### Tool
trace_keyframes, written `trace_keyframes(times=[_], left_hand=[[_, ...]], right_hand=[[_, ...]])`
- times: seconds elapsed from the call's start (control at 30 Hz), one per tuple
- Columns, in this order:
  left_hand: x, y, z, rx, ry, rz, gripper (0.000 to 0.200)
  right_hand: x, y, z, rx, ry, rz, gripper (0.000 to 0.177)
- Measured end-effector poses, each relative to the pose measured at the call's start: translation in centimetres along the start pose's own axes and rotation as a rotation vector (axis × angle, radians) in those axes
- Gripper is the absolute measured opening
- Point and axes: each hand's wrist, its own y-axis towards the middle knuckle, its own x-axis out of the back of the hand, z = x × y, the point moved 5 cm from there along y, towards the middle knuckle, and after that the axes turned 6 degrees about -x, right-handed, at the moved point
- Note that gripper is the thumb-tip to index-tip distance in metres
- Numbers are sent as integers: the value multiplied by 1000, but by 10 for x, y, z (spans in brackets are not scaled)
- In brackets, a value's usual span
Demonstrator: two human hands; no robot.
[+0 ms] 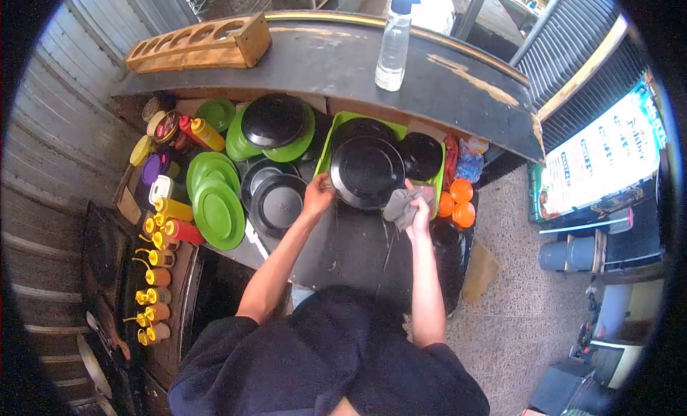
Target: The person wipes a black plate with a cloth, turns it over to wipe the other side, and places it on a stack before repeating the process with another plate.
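Observation:
A round black plate (367, 171) is held up over the front of a green tray (325, 150). My left hand (320, 195) grips the plate's left rim, fingers closed on its edge. In my right hand (421, 214) is a bunched grey cloth (406, 208), close against the plate's lower right rim. Behind the held plate, more black dishes (421, 155) sit in the tray. Left of my left hand, black plates (279, 205) lie on the counter beside overlapping green plates (218, 214).
A black plate stack (273, 121) rests on green plates at the back. Sauce bottles (159, 276) line the left side. Orange cups (463, 214) stand right of the tray. The raised shelf holds a spray bottle (393, 47) and a wooden rack (204, 47).

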Motion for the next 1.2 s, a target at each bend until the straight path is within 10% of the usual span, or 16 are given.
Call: trace_keyframes(times=[0.43,0.63,0.77,1.0,1.2], left_hand=[[2,117,38,-129,402,-174,45],[-8,107,11,93,313,-113,54],[-2,119,25,-174,467,-142,48],[-7,92,-19,59,301,-102,44],[42,52,-38,-184,336,-135,42]], right_hand=[[18,107,-14,35,-182,-231,62],[19,122,-30,14,51,-209,63],[16,130,-31,30,-44,-212,65],[18,130,-38,-17,119,-210,65],[-32,77,-10,32,145,-80,62]])
